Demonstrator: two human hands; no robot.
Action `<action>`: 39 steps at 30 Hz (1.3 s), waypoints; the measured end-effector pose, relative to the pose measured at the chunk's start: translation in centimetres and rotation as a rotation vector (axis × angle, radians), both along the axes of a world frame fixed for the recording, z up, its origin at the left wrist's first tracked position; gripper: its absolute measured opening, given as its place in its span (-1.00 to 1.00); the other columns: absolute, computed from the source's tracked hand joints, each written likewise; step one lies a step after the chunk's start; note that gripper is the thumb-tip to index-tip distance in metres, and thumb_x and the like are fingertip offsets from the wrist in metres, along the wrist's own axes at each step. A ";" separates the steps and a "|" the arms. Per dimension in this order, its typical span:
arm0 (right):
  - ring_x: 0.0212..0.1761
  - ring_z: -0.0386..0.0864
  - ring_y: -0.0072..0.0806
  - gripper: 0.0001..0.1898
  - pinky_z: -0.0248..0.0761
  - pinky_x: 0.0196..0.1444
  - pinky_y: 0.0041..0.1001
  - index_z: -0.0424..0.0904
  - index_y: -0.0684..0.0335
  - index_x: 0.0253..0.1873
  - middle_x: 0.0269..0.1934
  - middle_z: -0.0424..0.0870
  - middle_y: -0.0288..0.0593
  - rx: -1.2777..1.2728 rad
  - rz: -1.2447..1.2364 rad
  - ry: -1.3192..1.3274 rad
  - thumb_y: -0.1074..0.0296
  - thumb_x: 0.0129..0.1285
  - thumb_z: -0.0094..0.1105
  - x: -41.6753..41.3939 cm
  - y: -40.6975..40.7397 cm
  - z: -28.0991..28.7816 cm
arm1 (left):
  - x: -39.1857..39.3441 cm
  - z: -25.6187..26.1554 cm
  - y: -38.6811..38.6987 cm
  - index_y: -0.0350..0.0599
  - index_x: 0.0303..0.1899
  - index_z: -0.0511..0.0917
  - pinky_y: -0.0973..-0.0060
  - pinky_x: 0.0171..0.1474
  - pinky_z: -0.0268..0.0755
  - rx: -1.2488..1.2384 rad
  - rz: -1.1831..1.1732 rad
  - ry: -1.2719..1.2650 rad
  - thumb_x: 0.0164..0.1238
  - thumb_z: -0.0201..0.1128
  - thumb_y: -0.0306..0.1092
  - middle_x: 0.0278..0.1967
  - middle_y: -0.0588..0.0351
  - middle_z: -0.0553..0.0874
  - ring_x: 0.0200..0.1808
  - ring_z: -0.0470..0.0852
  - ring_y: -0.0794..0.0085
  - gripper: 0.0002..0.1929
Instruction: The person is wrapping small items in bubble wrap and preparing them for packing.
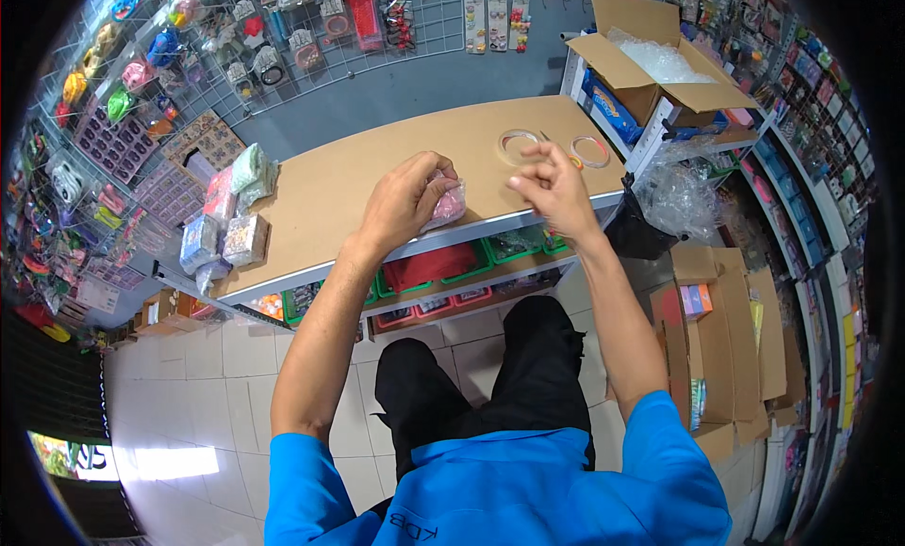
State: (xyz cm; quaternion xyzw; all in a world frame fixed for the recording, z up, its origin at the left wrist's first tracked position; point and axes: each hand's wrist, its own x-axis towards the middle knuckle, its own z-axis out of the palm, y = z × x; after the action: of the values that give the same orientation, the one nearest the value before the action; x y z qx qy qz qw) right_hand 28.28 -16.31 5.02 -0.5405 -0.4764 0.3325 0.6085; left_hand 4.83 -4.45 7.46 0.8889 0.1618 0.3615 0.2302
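Observation:
My left hand [410, 200] grips a small pink package [447, 205] in clear plastic wrap near the front edge of the tabletop [339, 193]. Its fingers cover the package's upper left part. My right hand [555, 193] hovers to the right of it, thumb and fingers apart and partly curled, with nothing visible in them. Just beyond the right hand lie one roll of clear tape [518, 147] and a second tape roll [591, 152]. A pointed tool with an orange handle [576, 162] lies between the rolls, partly hidden by my fingers.
Several plastic-wrapped bundles [245, 240] are stacked at the table's left end. Green bins [512, 243] fill the shelf below. An opened carton [636, 51] with bubble wrap stands at back right. More cartons [717, 341] sit right of my legs. A wire rack [424, 23] holds hanging goods.

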 end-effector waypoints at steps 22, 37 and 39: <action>-0.04 0.71 -0.44 -0.07 0.65 0.06 -0.45 0.05 0.27 0.55 -0.05 0.69 -0.06 0.373 0.076 0.130 0.54 0.22 0.57 -7.4 6.2 -1.4 | -2.9 -4.9 -0.1 -0.30 0.13 0.44 0.33 0.23 0.66 -0.378 0.091 -0.352 0.27 0.60 -0.41 0.07 -0.06 0.67 0.16 0.71 0.30 -0.47; -0.08 0.74 -0.52 -0.35 0.61 0.02 -0.51 0.17 0.22 0.56 -0.04 0.78 -0.01 0.364 0.056 -0.054 0.49 0.48 0.29 -8.3 5.1 -0.5 | -2.6 -4.8 0.0 -0.33 0.08 0.61 0.53 0.05 0.60 -0.678 0.054 -0.517 0.50 0.40 -0.45 -0.01 0.08 0.78 0.01 0.70 0.51 -0.76; -0.09 0.71 -0.54 -0.36 0.58 0.03 -0.51 0.17 0.23 0.56 -0.06 0.78 -0.05 0.355 0.069 -0.109 0.49 0.50 0.27 -8.1 5.5 -1.0 | -2.6 -4.9 0.2 -0.32 0.06 0.61 0.54 0.04 0.59 -0.671 0.046 -0.526 0.51 0.39 -0.46 -0.03 0.09 0.78 -0.01 0.70 0.54 -0.78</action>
State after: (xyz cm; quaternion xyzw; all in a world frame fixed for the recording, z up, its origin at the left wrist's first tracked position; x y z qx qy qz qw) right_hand 20.20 -10.81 4.04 -0.4253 -0.5780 0.2340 0.6559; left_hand 2.23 -4.23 2.57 0.6384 0.2259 0.5084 0.5320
